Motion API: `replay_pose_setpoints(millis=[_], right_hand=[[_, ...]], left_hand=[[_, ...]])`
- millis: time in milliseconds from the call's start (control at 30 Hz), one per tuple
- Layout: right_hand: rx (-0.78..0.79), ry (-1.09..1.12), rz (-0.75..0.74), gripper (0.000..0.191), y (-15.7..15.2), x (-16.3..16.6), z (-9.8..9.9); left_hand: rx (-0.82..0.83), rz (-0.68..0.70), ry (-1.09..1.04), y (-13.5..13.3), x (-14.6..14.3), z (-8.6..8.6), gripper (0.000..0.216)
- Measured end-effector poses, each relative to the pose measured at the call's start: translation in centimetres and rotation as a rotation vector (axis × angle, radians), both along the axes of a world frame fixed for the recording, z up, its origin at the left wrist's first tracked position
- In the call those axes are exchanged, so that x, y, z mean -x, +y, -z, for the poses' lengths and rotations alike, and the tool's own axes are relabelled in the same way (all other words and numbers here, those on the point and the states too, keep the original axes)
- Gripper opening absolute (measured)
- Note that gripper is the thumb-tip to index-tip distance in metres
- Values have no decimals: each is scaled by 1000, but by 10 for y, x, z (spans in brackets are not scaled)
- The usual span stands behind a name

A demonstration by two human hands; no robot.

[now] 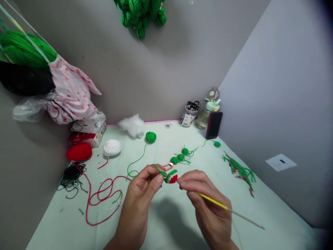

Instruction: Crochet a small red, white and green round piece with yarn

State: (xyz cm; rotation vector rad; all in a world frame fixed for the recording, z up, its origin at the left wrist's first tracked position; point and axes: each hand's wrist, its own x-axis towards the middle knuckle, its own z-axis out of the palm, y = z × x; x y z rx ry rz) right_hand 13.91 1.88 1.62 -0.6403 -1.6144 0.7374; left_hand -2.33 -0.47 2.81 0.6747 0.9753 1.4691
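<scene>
Between my hands is a small crocheted piece (172, 177) in red, white and green. My left hand (147, 187) pinches it at its green side, with green yarn over the fingers. A pink stitch marker (169, 166) sticks out just above the piece, by the left fingertips. My right hand (208, 201) is closed around a crochet hook (212, 200) with a yellow grip. One metal end slants down to the right; the other end is mostly covered by my fingers and points at the red side of the piece. Whether it goes into the stitches is hard to see.
Red yarn (79, 152), white yarn (111, 148) and a green ball (151, 137) lie at the left and back. Green crocheted balls (180, 157) sit beyond my hands. A phone (214, 125) leans on a bottle (204, 116). Yarn scraps (239, 170) lie at right.
</scene>
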Motion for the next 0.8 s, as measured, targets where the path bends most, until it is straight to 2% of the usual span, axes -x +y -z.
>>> replay_pose_setpoints(millis=[133, 267, 400, 533, 667, 800], right_hand=[[60, 36, -19, 20, 2, -2, 5], [53, 61, -8, 21, 1, 3, 4], [-97, -84, 87, 29, -9, 7, 1], [-305, -298, 171, 39, -16, 1, 13], [-388, -414, 222, 41, -17, -5, 26], [-409, -327, 288, 41, -16, -2, 24]], left_hand=[[-41, -25, 48, 0, 1, -2, 14], [2, -45, 1, 2, -1, 0, 12], [14, -142, -26, 4, -3, 4, 14], [6, -184, -14, 2, -6, 6, 11], [5, -135, -31, -1, -8, 5, 17], [51, 8, -116, -3, -9, 3, 49]])
